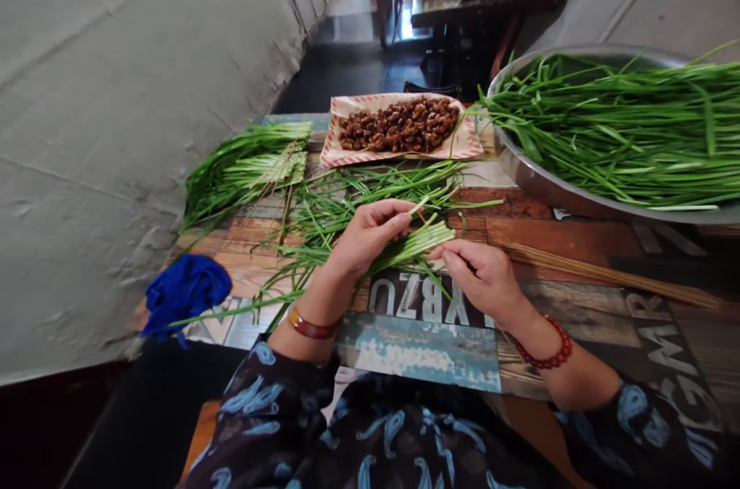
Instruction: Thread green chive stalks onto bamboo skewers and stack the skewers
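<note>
My left hand (pixel 377 233) is closed in a pinch on a green chive stalk, whose pale end pokes out past the fingertips. Just below and right of it lies a small bundle of chives (pixel 417 242), white ends toward the right. My right hand (pixel 475 271) has thumb and forefinger pressed together at the ends of that bundle; whatever is between them is too small to make out. Loose chives (pixel 329 204) are spread over the patterned table (pixel 428 350), under and behind my left hand.
A paper-lined tray (pixel 350 157) of brown pieces stands behind the chives. At the right is a metal bowl (pixel 520 165) heaped with chives. Thin sticks (pixel 613 273) lie before it. More bundles (pixel 248 165) and a blue cloth (pixel 188 292) are at the left, near the wall.
</note>
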### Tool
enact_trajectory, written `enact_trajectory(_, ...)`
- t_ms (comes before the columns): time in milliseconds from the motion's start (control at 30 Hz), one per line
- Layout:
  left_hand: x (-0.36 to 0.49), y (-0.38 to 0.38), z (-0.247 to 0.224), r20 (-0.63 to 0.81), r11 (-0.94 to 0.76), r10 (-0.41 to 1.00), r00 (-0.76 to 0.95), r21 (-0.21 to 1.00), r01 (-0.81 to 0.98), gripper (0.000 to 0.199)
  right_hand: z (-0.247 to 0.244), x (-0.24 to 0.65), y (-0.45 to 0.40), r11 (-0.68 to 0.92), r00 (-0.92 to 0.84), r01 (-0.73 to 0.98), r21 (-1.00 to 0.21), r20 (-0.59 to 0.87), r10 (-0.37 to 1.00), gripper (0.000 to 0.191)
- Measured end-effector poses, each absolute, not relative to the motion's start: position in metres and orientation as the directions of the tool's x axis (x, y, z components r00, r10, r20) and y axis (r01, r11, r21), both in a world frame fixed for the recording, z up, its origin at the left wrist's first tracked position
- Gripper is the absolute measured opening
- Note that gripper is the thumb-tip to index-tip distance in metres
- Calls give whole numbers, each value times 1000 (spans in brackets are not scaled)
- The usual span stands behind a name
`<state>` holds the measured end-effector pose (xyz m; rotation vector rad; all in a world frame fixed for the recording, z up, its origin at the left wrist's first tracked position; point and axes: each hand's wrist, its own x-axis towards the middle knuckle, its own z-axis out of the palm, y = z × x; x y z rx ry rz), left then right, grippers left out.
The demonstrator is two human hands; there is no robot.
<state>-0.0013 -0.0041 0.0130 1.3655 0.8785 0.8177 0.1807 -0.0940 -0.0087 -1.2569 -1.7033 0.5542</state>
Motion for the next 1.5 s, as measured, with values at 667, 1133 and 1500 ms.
enact_trajectory(667,-1,-9,15,25,-24,909,415,1000,-7,24,-6,182,-101,284,-81,532,-798,287,955,30)
enact_trajectory(1133,-1,-11,17,17,-24,904,426,1000,9,24,-8,180,-104,222,-77,498,-838,213,974,29)
enact_trajectory(1500,0,-12,18,-2,-47,861,509,995,84,24,-15,179,-101,219,-72,474,-853,210,975,27)
